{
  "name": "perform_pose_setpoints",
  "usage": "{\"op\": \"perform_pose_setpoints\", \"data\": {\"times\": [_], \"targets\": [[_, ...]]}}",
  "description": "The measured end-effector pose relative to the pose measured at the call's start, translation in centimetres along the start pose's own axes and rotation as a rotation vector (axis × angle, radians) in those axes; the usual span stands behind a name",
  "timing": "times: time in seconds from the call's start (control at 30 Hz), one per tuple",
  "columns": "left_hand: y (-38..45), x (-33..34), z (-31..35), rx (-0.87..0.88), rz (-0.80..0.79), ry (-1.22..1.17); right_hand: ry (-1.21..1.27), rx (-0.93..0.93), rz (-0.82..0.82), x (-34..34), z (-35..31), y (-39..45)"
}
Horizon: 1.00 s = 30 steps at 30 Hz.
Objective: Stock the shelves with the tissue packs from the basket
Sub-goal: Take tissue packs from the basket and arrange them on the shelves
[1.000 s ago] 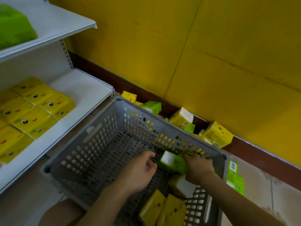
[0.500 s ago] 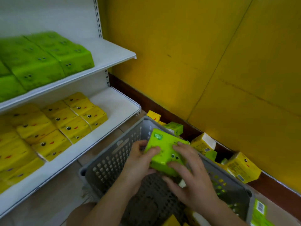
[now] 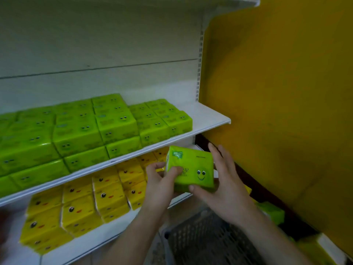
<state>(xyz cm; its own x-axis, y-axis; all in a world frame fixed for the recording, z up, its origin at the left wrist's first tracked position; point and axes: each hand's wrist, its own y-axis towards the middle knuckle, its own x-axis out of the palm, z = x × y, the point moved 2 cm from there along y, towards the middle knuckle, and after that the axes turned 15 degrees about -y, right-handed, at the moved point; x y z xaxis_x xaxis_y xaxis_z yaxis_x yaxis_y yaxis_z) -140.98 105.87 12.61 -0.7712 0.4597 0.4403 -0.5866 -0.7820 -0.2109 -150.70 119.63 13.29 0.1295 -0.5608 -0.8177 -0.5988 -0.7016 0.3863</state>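
1. I'm holding one green tissue pack [image 3: 192,168] in both hands, left hand [image 3: 161,185] and right hand [image 3: 222,185] gripping its sides, just below the upper shelf [image 3: 208,116].
2. Green rows [image 3: 95,129] are filling most of it; the right end's bare.
3. Basket [image 3: 206,241] contents: can't tell.
4. Smiley face printed; the text is unreadable.

Plain deep-yellow wall [image 3: 282,92] on the right, dark brown skirting strip [image 3: 246,175] along its foot. White metal shelving unit [image 3: 210,116] against pale back panel [image 3: 95,44], slotted upright [image 3: 199,64] at the edge.
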Motion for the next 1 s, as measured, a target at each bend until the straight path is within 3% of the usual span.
{"op": "perform_pose_setpoints", "data": {"times": [0.13,0.23,0.3,0.37,0.43,0.5,0.8,1.0], "targets": [[1.9,-0.8,5.5,0.104,0.056,0.111,-0.165,-0.254,-0.144,-0.1,-3.7,7.4],[3.5,-1.1,9.3,0.105,0.021,0.27,-0.204,-0.313,-0.215,-0.4,-5.7,12.6],[5.1,-1.4,12.0,0.193,-0.01,0.623,-0.275,-0.335,-0.191,-0.6,-6.3,15.7],[7.3,-2.0,14.8,0.427,0.015,1.038,-0.337,-0.333,-0.14,-0.2,-6.3,19.1],[10.1,-2.7,17.2,0.648,0.045,1.276,-0.391,-0.327,-0.132,1.0,-6.3,22.8],[13.3,-3.8,18.6,0.717,0.046,1.473,-0.445,-0.331,-0.138,2.6,-6.8,26.6],[24.5,-8.7,20.2,0.293,-0.189,1.801,-0.481,-0.282,-0.202,13.0,-9.7,39.2],[25.8,-8.8,19.9,0.302,-0.21,1.831,-0.519,-0.278,-0.267,19.0,-9.2,42.1]]}}
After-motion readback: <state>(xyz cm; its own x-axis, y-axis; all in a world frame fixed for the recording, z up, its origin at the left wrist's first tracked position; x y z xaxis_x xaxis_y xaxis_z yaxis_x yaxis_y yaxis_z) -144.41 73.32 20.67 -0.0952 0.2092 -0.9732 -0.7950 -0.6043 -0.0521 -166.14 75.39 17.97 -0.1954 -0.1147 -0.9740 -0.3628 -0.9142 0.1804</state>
